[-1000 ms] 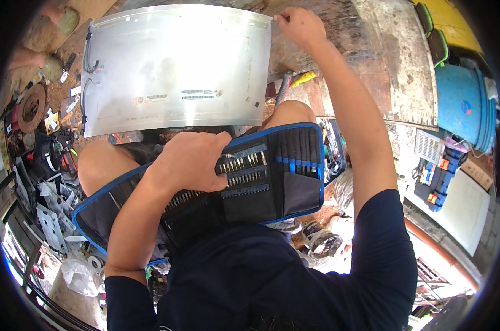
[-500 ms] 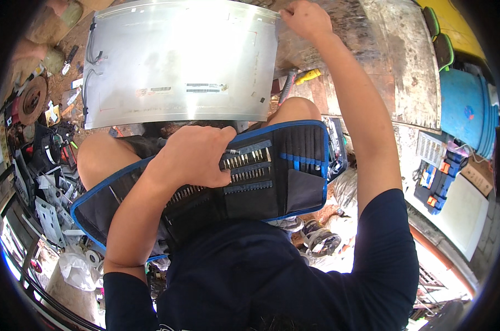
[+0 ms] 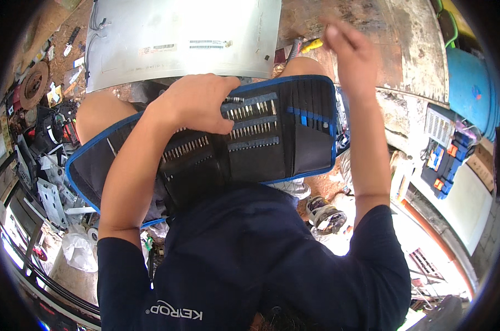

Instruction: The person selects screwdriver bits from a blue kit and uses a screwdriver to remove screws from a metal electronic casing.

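Note:
Across my lap lies an unfolded black tool case with blue edging, its loops filled with rows of small driver bits. My left hand is closed over its upper edge near the middle, thumb on the near side; the other fingertips are hidden. A short dark cylinder pokes out beside those fingers. In the air right of the case is my right hand, smeared by motion, fingers apart and nothing visible in them. Beyond my knees rests a large silvery flat panel with cables along its left edge.
A yellow-handled tool lies on the worn wooden board ahead. To the right stand a blue barrel and a blue-and-orange case. Scrap parts and a plastic bag crowd the left.
My right hand has let go of the panel's far right corner and moved right and nearer. My left hand stays on the tool case. The whole view has shifted.

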A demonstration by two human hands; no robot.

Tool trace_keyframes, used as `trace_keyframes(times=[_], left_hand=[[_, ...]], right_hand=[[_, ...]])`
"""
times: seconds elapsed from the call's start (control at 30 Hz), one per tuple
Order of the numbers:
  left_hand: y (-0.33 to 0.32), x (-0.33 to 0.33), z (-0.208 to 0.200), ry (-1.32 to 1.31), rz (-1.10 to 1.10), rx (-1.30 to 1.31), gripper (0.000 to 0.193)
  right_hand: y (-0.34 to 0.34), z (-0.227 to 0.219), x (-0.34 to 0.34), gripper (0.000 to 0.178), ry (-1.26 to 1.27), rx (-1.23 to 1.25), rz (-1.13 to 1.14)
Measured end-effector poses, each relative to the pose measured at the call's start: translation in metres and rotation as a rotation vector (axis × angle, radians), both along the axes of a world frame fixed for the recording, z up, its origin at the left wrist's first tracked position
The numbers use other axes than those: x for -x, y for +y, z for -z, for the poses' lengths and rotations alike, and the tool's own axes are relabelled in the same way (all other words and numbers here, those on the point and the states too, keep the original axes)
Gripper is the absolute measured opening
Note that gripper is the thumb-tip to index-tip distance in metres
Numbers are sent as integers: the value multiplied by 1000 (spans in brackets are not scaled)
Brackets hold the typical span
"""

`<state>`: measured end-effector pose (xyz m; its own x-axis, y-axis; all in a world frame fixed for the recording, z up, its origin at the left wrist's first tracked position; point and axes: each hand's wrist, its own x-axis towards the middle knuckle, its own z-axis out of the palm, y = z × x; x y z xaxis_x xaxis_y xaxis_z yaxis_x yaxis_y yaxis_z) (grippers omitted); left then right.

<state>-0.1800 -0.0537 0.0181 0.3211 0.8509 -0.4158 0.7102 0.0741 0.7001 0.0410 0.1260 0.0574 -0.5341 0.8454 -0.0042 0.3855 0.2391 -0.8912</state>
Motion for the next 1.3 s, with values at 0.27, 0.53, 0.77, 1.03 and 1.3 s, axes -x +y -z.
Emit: trace_keyframes(times=[0.27, 0.53, 0.77, 1.03, 1.3], left_hand=[[2, -7, -6, -38, 17, 41, 57], [-2, -7, 4, -95, 12, -12, 56], [-2, -6, 10, -93, 14, -39, 54], [-3, -5, 10, -96, 6, -39, 56], [-4, -4, 12, -122, -7, -63, 54]], right_hand=[[-126, 19, -31, 22, 95, 89, -13], [-144, 23, -29, 9, 171, -111, 7], [-151, 29, -34, 11, 43, -279, 32], [-147, 36, -18, 17, -52, -557, -117], [-144, 39, -16, 15, -129, -652, -167]])
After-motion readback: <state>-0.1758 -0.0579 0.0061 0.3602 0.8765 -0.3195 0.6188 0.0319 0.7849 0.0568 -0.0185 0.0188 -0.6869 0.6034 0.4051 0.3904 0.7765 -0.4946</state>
